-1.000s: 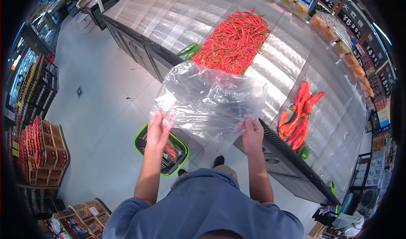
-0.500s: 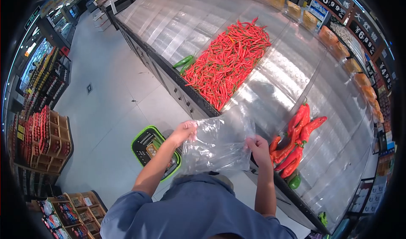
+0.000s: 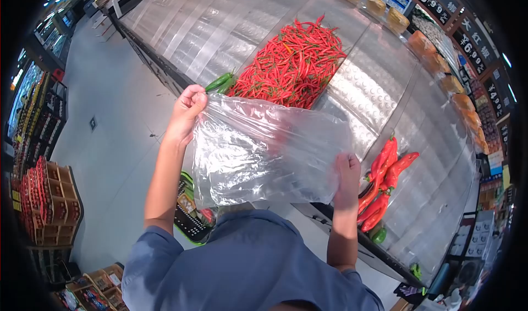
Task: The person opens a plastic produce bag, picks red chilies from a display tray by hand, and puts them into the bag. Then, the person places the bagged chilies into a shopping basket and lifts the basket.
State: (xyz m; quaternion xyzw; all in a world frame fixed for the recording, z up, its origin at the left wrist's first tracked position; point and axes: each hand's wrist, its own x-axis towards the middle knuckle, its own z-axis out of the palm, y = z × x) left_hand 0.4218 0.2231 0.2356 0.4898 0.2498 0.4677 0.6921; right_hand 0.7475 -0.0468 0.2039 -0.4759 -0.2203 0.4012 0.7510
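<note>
A clear plastic bag is stretched out flat between my two hands, in front of my chest. My left hand pinches its upper left corner, close to some green peppers. At the bag's right side my right hand has its fingers closed on the film, partly behind it. Beyond the bag lies a heap of thin red chillies, its near part seen through the plastic. Large red peppers rest on the display stand to the right of my right hand.
The sloping metal display stand has a dark front edge. A green-rimmed shopping basket with goods in it is on the floor to the left. Wooden shelves stand farther left; price signs hang at the right.
My left hand has risen and moved left, spreading the bag wider. My right hand has moved slightly up and right. The view has shifted, and the bag now covers the near chillies.
</note>
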